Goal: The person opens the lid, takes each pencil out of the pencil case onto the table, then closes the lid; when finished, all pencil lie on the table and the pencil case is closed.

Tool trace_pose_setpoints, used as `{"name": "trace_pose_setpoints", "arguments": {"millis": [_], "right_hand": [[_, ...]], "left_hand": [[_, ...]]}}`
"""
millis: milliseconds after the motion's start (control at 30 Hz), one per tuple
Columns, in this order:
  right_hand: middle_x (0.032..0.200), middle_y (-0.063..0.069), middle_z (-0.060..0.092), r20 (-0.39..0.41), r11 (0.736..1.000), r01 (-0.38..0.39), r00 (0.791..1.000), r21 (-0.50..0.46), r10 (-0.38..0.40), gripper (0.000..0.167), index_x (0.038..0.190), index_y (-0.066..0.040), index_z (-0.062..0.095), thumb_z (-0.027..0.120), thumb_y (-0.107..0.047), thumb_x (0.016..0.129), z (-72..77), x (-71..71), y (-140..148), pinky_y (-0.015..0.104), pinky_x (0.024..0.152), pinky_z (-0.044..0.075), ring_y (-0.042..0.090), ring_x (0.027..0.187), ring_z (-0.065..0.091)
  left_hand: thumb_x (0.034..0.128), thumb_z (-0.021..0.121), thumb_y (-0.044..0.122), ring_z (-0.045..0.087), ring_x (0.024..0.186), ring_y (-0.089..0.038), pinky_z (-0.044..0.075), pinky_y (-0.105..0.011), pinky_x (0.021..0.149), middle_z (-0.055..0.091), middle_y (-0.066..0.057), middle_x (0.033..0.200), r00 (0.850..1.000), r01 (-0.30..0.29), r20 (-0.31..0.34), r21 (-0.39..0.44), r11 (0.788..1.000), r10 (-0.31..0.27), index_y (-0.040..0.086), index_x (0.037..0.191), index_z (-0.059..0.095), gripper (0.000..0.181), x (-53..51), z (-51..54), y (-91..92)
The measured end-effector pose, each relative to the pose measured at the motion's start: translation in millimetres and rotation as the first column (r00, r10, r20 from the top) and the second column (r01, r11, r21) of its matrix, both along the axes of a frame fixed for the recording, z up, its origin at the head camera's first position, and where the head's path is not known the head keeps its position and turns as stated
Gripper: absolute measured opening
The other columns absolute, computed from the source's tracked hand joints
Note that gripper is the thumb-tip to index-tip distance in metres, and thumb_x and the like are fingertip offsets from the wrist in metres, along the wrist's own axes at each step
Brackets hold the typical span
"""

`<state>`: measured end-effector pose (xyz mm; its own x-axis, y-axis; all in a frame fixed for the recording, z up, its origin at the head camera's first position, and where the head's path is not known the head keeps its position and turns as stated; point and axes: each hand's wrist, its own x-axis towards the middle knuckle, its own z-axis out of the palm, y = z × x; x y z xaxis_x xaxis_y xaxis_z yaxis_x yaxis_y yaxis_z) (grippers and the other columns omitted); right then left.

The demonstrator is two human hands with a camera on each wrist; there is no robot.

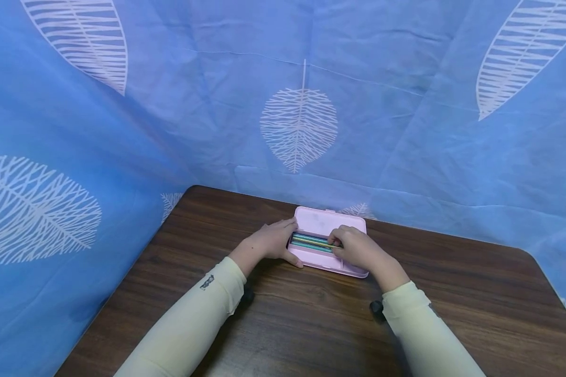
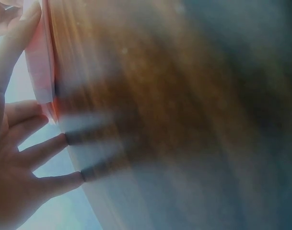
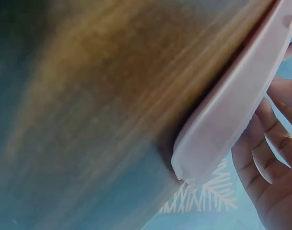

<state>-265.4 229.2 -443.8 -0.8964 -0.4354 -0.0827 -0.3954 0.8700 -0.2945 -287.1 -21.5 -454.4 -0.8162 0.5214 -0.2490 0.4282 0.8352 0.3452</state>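
Pink plastic pencil case [image 1: 318,259], long and rectangular, on a dark brown wood-grain bench [image 1: 302,314]; centre of the head frame, slightly right, near the bench's far edge. Its lid [image 1: 330,220] is tipped back on the far side. Inside the tray, a gold-coloured pencil [image 1: 313,242] and several teal-green pencils [image 1: 311,246] lie lengthwise, close together; exact count too small to tell.

Left hand [image 1: 275,241] at the case's left end, fingers extended, thumb at the near corner. Right hand [image 1: 358,248] over the right part of the tray, fingers bent, thumb and forefinger pinching the gold-coloured pencil near its right end.

Left wrist view adds what the head view hides: thumb along the case's outer wall at upper left, the other fingers spread apart below it. Pencils out of sight there.

Right wrist view: case wall seen from outside, running diagonally from upper right to lower centre; right hand's curved fingers behind it at the right edge. The pinch itself is hidden by the wall; only the head view gives it.

Pale yellow sleeves [image 1: 188,319] on both forearms, lower part of the head frame. Blue fabric [image 1: 382,104] printed with white leaves fills the upper frame, behind the bench.
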Motion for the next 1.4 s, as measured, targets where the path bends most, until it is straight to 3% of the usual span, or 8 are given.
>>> {"name": "trace_pose_setpoints", "arguments": {"millis": [267, 567, 900, 1100, 1400], "right_hand": [[0.083, 0.002, 0.058, 0.032, 0.999, -0.040, 0.999, 0.011, 0.039, 0.006, 0.100, -0.008, 0.070, 0.070, -0.003, 0.096, 1.6, -5.5, -1.0, 0.033, 0.073, 0.044, 0.015, 0.076, 0.050], [0.087, 0.003, 0.062, 0.054, 0.997, -0.055, 0.997, 0.049, 0.052, 0.014, 0.111, -0.007, 0.077, 0.071, -0.006, 0.098, 6.3, -4.1, -3.7, 0.034, 0.073, 0.046, 0.015, 0.075, 0.051], [0.103, 0.006, 0.073, 0.008, 0.993, -0.054, 0.999, 0.109, 0.054, 0.019, 0.118, -0.010, 0.077, 0.070, -0.008, 0.101, 9.8, 1.2, -7.2, 0.046, 0.089, 0.059, 0.016, 0.088, 0.063], [0.104, 0.009, 0.074, -0.040, 0.986, -0.011, 0.999, 0.169, 0.018, 0.020, 0.118, -0.007, 0.077, 0.069, -0.008, 0.100, 14.6, 8.3, -6.1, 0.049, 0.091, 0.061, 0.022, 0.092, 0.070], [0.092, 0.011, 0.070, -0.045, 0.967, 0.145, 0.989, 0.208, -0.139, 0.015, 0.107, -0.003, 0.075, 0.068, -0.004, 0.094, 26.0, 21.3, 4.6, 0.042, 0.068, 0.051, 0.022, 0.076, 0.057]], "left_hand": [[0.0812, 0.084, 0.068, 0.027, 0.167, -0.028, 0.030, -0.064, 0.131, 0.023, -0.005, 0.181, 1.000, -0.002, -0.001, 0.003, 1.000, 0.002, 0.011, 0.169, 0.031, 0.118, -1.0, -1.1, 0.6], [0.0823, 0.085, 0.066, 0.026, 0.168, -0.028, 0.028, -0.064, 0.132, 0.022, -0.005, 0.181, 1.000, -0.008, 0.019, 0.012, 1.000, 0.007, 0.011, 0.169, 0.031, 0.116, 0.8, 2.6, 0.8], [0.0822, 0.083, 0.068, 0.026, 0.168, -0.027, 0.030, -0.064, 0.131, 0.022, -0.004, 0.181, 1.000, -0.001, -0.005, -0.002, 1.000, 0.001, 0.013, 0.170, 0.030, 0.116, -1.8, -2.3, -0.4], [0.0817, 0.084, 0.068, 0.027, 0.167, -0.027, 0.030, -0.063, 0.132, 0.023, -0.004, 0.181, 1.000, -0.008, -0.002, -0.012, 1.000, 0.008, 0.013, 0.169, 0.031, 0.116, -0.6, -1.2, 0.5], [0.0822, 0.083, 0.069, 0.025, 0.168, -0.026, 0.029, -0.062, 0.132, 0.020, -0.004, 0.182, 1.000, -0.001, 0.000, -0.025, 1.000, 0.001, 0.013, 0.170, 0.028, 0.118, -0.2, -0.5, 0.5]]}}
